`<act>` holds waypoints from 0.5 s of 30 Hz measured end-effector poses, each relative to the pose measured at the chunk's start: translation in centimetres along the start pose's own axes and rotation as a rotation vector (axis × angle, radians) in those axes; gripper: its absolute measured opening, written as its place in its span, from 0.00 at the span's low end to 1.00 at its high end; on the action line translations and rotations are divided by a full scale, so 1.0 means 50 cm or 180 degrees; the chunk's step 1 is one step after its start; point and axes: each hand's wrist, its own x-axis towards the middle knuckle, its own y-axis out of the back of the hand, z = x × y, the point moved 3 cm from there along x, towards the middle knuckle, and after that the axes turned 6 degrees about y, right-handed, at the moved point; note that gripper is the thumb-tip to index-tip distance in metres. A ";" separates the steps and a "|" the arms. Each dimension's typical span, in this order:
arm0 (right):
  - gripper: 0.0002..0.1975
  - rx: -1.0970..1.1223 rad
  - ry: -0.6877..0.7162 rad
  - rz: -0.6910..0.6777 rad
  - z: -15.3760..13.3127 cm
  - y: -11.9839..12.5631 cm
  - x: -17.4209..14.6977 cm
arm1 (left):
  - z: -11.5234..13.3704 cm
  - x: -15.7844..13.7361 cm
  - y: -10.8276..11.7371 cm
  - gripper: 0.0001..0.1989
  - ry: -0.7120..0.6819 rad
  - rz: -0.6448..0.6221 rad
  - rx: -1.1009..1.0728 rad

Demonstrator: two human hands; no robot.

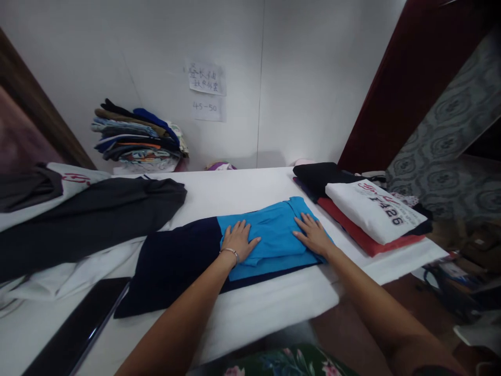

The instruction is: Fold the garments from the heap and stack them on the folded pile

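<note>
A partly folded garment lies flat across the table in front of me, with a bright blue section [274,230] on the right and a dark navy section [180,261] reaching left. My left hand [239,241] rests palm down on the blue cloth near where it meets the navy, fingers spread. At the right end of the blue cloth, my right hand [314,236] also lies flat with its fingers apart. Neither hand grips anything. A strip of navy fabric shows under the blue along the near edge.
Folded clothes, a white printed one [371,209] on top, lie to the right. Dark grey clothing [97,219] is spread at the left, beside a black flat panel [82,324]. A tall clothes pile [136,138] stands by the wall, near paper notes [207,78].
</note>
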 end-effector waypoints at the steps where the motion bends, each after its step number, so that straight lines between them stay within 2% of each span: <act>1: 0.34 -0.0145 0.0053 -0.0020 -0.007 -0.010 0.005 | 0.000 0.000 -0.001 0.37 0.0005 0.0001 -0.0018; 5: 0.34 -0.0576 0.0111 0.0067 -0.016 -0.039 0.001 | 0.004 -0.008 -0.001 0.37 -0.0004 0.0044 -0.0108; 10: 0.34 -0.0730 0.0182 0.0173 0.004 -0.056 -0.007 | 0.007 -0.026 0.013 0.36 -0.0018 0.0055 -0.0294; 15: 0.35 -0.0751 0.0355 0.0222 0.018 -0.068 -0.011 | -0.042 -0.063 0.049 0.33 0.0317 0.0132 -0.0166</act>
